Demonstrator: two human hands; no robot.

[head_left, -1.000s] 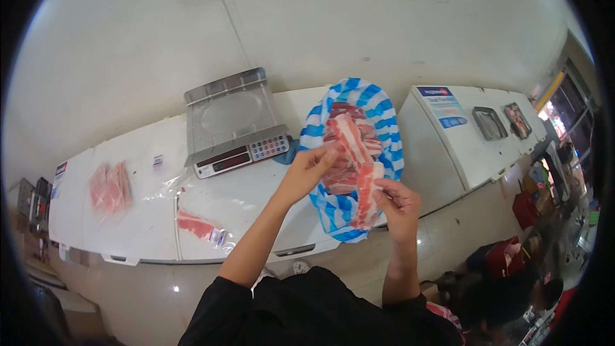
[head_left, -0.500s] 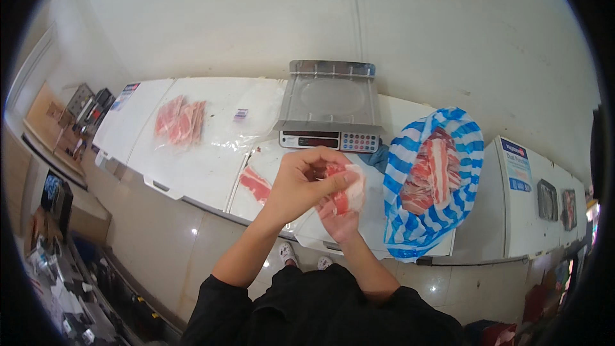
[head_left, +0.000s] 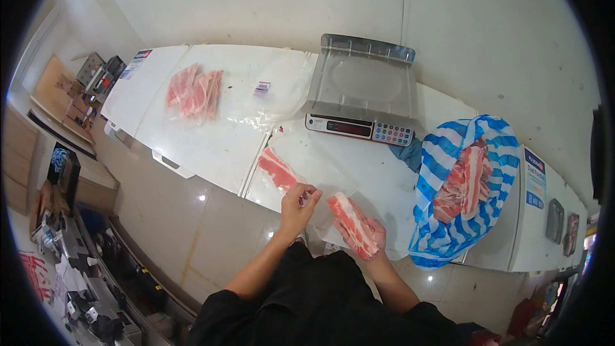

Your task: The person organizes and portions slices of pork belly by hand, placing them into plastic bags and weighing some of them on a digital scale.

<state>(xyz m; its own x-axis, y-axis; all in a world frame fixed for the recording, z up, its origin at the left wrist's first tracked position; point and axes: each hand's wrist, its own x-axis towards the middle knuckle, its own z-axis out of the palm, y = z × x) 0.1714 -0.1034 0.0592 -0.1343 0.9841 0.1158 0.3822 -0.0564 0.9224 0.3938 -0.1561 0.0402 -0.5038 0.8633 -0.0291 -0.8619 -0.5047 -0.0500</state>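
Observation:
My right hand [head_left: 378, 234] holds a strip of raw pork belly [head_left: 353, 224], pink with white fat, lying lengthwise over the palm and fingers. To its left, my left hand [head_left: 297, 213] has its fingers curled together in a pinch; what is between them is too small to make out. Just beyond the left hand, a separate pork belly slice [head_left: 277, 169] rests on the white lid [head_left: 333, 170], its near end close to my fingers. A blue-and-white striped plastic bag [head_left: 430, 187], right of my right hand, lies open around a heap of more pork belly slices [head_left: 474, 176].
A digital scale [head_left: 363, 83] with a metal tray stands behind my hands, a bluish cloth [head_left: 409, 152] by its right corner. Packed meat slices [head_left: 194, 91] and a clear plastic bag [head_left: 282, 83] lie left. Two black trays sit far right, one [head_left: 555, 221] nearer.
My hands have drawn apart and come nearer my body. The pork belly, folded between both hands before, now lies stretched out on my right hand. The view has shifted.

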